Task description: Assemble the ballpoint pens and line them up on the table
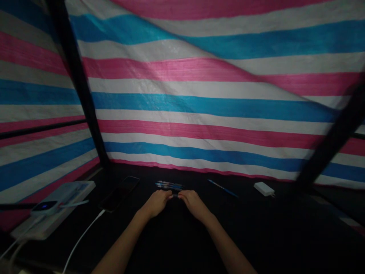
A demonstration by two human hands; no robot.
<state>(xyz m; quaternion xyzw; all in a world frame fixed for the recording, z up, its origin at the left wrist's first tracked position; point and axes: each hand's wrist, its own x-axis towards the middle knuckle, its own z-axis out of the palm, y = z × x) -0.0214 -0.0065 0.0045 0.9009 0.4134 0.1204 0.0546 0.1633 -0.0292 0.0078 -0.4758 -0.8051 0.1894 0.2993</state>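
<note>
Both hands meet at the middle of the black table, fingers closed on the two ends of one slim pen (pixel 175 195). Only a short pale length of it shows between my left hand (pixel 160 201) and my right hand (pixel 191 201); the fingers cover the rest. Just beyond the fingertips, several blue-and-clear pens (pixel 169 185) lie side by side in a small group. Apart from these, a single blue pen (pixel 222 188) rests at a slant to the right of my right hand.
A dark phone (pixel 119 194) with a white cable lies left. Farther left, a device with a lit display (pixel 45 206) sits on a pale box (pixel 57 224). A white charger (pixel 264 188) lies right. Striped sheeting (pixel 199 114) and black posts (pixel 82 91) enclose the black table (pixel 176 243).
</note>
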